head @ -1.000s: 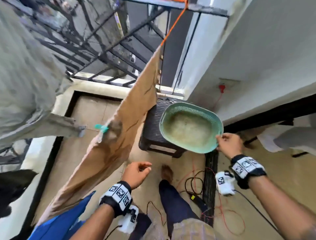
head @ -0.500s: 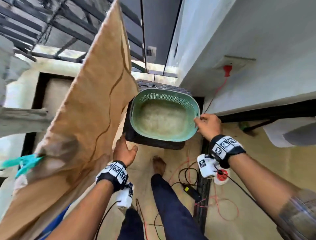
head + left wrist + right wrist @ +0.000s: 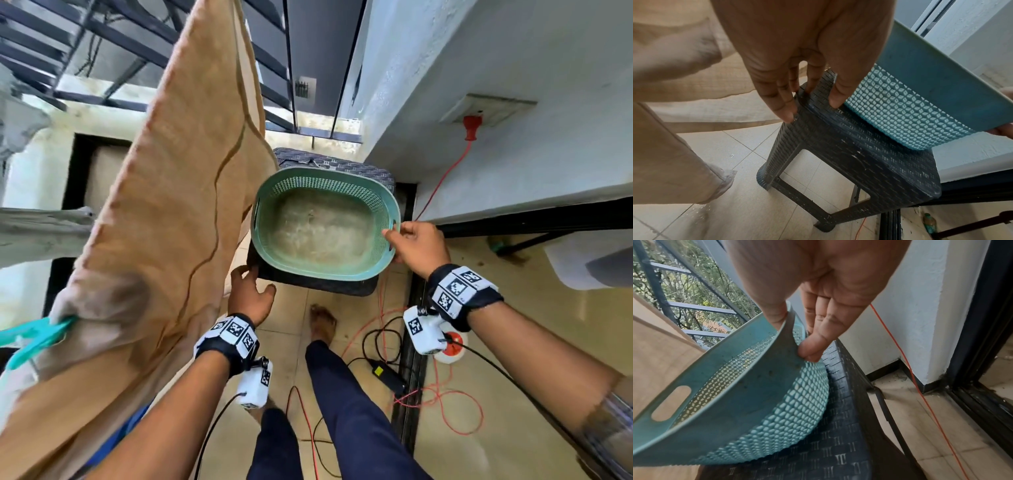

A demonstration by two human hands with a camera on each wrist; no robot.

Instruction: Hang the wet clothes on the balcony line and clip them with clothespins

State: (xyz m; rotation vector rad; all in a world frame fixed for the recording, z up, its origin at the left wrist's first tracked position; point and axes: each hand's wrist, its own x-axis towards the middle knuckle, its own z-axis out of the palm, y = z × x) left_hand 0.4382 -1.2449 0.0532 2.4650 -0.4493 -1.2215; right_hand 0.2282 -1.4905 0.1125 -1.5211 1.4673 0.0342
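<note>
An empty green mesh basket (image 3: 325, 174) (image 3: 900, 110) (image 3: 756, 402) sits tilted on a dark woven stool (image 3: 318, 286) (image 3: 849, 154) (image 3: 838, 443). My right hand (image 3: 394, 236) (image 3: 792, 337) pinches the basket's right rim, thumb inside, fingers under the outer edge. The straight fingers and thumb of my left hand (image 3: 251, 291) (image 3: 812, 107) touch the stool's near left corner. A wet tan cloth (image 3: 171, 205) (image 3: 663, 146) (image 3: 653, 353) hangs at the left. A teal clothespin (image 3: 34, 337) clips its lower left end.
A grey garment (image 3: 34, 233) hangs further left, and blue fabric (image 3: 133, 421) shows low on the left. A red cord (image 3: 442, 185) runs down the white wall. Black cables and an adapter (image 3: 387, 375) lie on the tiled floor by my foot (image 3: 322, 322). Railing bars (image 3: 102, 41) close the far side.
My left hand has moved forward from the air to the stool's near left corner. The right hand keeps its hold on the basket's rim. The view has come closer to the basket.
</note>
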